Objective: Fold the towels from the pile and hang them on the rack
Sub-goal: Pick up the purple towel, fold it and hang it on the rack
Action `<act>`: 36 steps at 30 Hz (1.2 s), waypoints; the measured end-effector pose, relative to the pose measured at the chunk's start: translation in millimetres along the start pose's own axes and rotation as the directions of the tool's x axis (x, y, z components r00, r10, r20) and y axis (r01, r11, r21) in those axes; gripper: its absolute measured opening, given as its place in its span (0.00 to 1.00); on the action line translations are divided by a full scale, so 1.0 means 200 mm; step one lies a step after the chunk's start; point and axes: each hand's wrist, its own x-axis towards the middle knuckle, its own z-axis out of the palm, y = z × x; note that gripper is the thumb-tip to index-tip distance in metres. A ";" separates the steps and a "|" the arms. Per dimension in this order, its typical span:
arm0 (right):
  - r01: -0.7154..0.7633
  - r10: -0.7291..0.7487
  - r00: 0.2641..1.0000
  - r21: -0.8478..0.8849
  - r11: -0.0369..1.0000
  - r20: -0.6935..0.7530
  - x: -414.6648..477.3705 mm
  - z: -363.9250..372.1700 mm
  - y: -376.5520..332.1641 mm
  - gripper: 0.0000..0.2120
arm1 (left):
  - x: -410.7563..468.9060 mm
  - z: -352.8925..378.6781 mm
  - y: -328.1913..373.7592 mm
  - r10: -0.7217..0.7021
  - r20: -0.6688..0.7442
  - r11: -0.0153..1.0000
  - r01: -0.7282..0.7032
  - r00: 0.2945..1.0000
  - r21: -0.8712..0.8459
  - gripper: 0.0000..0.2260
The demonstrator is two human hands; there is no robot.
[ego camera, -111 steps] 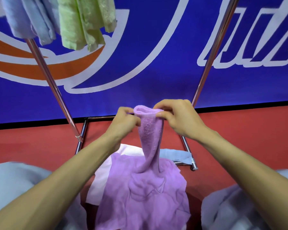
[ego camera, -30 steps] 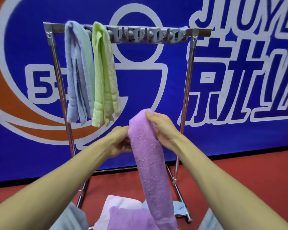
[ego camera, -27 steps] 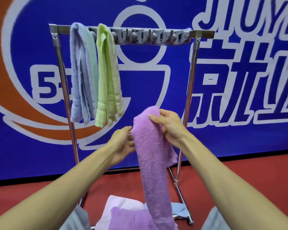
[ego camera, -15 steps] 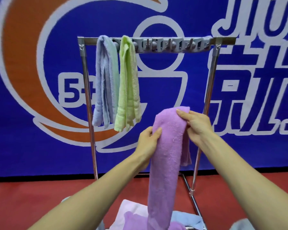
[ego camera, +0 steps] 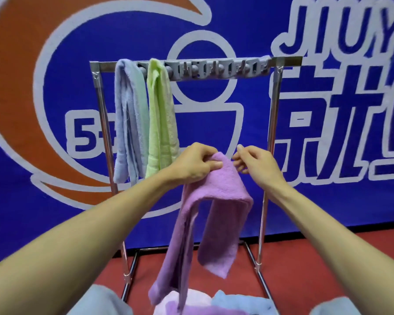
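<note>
Left hand clenched round the top of the purple towel, thumb on the near side, fingers curled over the fold. Right hand just beside the towel's upper right edge, fingers loosely curled, thumb up; cannot tell if it pinches the cloth or only touches it.

Purple towel sits mid-frame, held in front of the rack and below its top bar. It is fluffy terry folded into a narrow strip and bent over at the top. The long end hangs down to the pile and the shorter end hangs lower right.

Pile at bottom centre: pale pink, purple and light blue cloth, soft and crumpled.

Rack is shiny metal tube with two uprights and a base frame. A grey plastic notched strip runs along the top bar. Blue towel and green towel hang side by side at upper left of the bar, both folded narrow.

Red floor. Behind it a blue banner with orange and white graphics fills the background.
</note>
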 end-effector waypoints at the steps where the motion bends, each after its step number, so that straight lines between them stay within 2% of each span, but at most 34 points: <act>1: 0.007 -0.014 0.997 0.086 0.996 0.073 0.01 0.01 -0.03 0.19 | 0.01 -0.01 0.01 0.006 0.018 1.000 -0.006 1.000 0.022 0.12; 3: -0.031 0.005 0.992 0.205 0.978 0.129 0.02 0.03 -0.06 0.21 | 0.02 -0.03 0.02 -0.026 0.016 1.000 0.026 1.000 -0.008 0.09; 5: -0.092 0.045 0.985 0.285 0.954 0.166 0.02 0.05 -0.09 0.20 | 0.01 -0.06 0.04 -0.059 0.046 0.993 0.064 0.997 -0.095 0.14; 7: -0.148 0.064 0.962 0.309 0.940 0.265 0.00 0.07 -0.10 0.19 | 0.00 -0.09 0.06 -0.041 0.115 0.991 0.055 0.992 -0.120 0.17; 11: -0.234 0.086 0.902 0.312 0.921 0.423 -0.01 0.07 -0.11 0.26 | -0.01 -0.17 0.08 -0.014 0.189 0.988 0.043 0.982 -0.150 0.18; 14: -0.268 0.109 0.854 0.251 0.930 0.508 -0.01 0.05 -0.14 0.32 | -0.02 -0.21 0.10 -0.026 0.233 0.990 0.058 0.972 -0.132 0.20; 17: -0.257 0.110 0.790 0.164 0.952 0.603 -0.01 0.01 -0.18 0.29 | -0.03 -0.24 0.12 -0.045 0.248 0.978 0.093 0.968 -0.187 0.21; 20: -0.242 0.065 0.745 0.178 0.954 0.663 0.00 -0.02 -0.20 0.25 | -0.03 -0.25 0.11 -0.057 0.264 0.951 0.133 0.963 -0.279 0.21; 24: -0.254 0.022 0.716 0.231 0.939 0.698 0.01 -0.06 -0.21 0.24 | -0.04 -0.28 0.10 -0.087 0.262 0.905 0.186 0.961 -0.383 0.19; 27: -0.199 -0.015 0.709 0.220 0.955 0.705 0.05 -0.12 -0.24 0.16 | -0.08 -0.29 0.09 -0.102 0.287 0.865 0.228 0.952 -0.447 0.16; 28: -0.181 -0.025 0.705 0.214 0.960 0.709 0.06 -0.13 -0.26 0.16 | -0.09 -0.28 0.08 -0.107 0.285 0.851 0.236 0.952 -0.470 0.15; 30: -0.170 -0.056 0.705 0.245 0.954 0.707 0.08 -0.14 -0.30 0.23 | -0.11 -0.25 0.07 -0.122 0.251 0.802 0.244 0.960 -0.545 0.15; 31: -0.189 -0.070 0.712 0.286 0.939 0.699 0.09 -0.14 -0.32 0.24 | -0.12 -0.23 0.06 -0.131 0.232 0.764 0.247 0.964 -0.596 0.15; 34: -0.260 -0.095 0.751 0.426 0.867 0.653 0.08 -0.10 -0.36 0.14 | -0.15 -0.15 0.00 -0.129 0.230 0.665 0.256 0.965 -0.701 0.20; 36: -0.312 -0.096 0.781 0.519 0.796 0.617 0.09 -0.09 -0.37 0.16 | -0.20 -0.09 -0.05 -0.123 0.285 0.618 0.298 0.951 -0.728 0.19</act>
